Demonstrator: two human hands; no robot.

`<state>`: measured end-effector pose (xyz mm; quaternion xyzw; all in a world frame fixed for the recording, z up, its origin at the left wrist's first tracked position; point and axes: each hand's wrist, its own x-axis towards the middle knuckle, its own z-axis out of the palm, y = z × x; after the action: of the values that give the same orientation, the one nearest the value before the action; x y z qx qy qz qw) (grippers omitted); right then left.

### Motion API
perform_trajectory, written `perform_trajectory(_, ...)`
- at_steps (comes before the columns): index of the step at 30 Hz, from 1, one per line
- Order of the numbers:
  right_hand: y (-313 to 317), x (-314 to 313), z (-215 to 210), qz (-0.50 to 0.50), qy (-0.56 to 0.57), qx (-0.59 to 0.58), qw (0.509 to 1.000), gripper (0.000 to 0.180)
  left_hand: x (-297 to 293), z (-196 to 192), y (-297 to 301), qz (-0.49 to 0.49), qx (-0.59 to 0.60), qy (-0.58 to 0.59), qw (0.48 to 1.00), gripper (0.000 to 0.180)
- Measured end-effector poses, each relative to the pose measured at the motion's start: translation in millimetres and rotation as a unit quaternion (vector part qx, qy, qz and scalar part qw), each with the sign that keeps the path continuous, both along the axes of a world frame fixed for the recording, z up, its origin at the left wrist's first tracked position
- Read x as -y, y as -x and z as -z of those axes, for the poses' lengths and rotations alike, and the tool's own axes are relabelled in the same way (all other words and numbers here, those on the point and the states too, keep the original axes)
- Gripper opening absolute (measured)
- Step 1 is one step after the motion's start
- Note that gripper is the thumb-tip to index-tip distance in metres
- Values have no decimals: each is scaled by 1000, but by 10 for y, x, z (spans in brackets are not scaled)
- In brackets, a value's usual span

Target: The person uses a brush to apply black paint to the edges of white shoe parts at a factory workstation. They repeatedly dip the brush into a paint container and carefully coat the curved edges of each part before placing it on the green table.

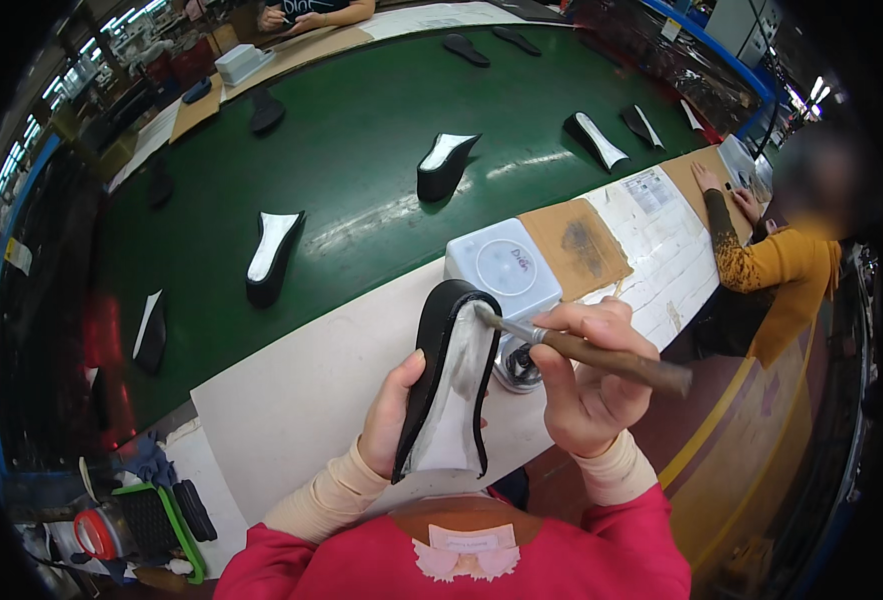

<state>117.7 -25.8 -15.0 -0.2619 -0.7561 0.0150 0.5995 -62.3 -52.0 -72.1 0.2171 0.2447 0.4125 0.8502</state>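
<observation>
My left hand (391, 410) is wrapped round the side of a black wedge shoe sole (439, 370), tilted up above the work board. The sole's white inner face is turned toward me, with a greyish damp-looking patch along it. In my right hand (597, 385) is a brush (611, 362) with a brown wooden handle and metal collar, pinched between thumb and fingers. Its bristles touch the white face near the sole's rounded upper end. Behind the sole stands a translucent white plastic box (501, 262). A small round container (517, 362) below it is partly hidden by my right hand.
Several black-and-white wedge soles (275, 250) lie spread on the green conveyor belt (351, 150), with flat dark soles (466, 50) at its far side. A co-worker in a mustard top (791, 255) sits at the right; another works beyond the belt. A green-rimmed basket (166, 525) stands lower left.
</observation>
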Motion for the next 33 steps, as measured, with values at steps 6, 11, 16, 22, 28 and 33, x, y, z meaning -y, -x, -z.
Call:
perform_trajectory(6,8,148,-43,-87,41,137,986,39,-79,-99,-22,-63,52,21,996,57)
perform_trajectory(11,0,450,-123,-190,56,235,952,20,-229,-189,44,-141,91,-16,986,57)
perform_trajectory(16,-42,338,-200,-120,78,29,989,52,-205,-151,-23,-65,68,-48,994,60)
perform_trajectory(22,92,203,-197,-97,-48,134,985,27,-198,-223,-125,-60,68,-48,995,62)
perform_trajectory(28,94,408,-116,-173,-22,129,976,33,-378,-369,-91,-109,88,-84,987,54)
perform_trajectory(33,-72,317,-89,-124,-25,113,986,41,-450,-415,-216,-108,61,-88,988,52)
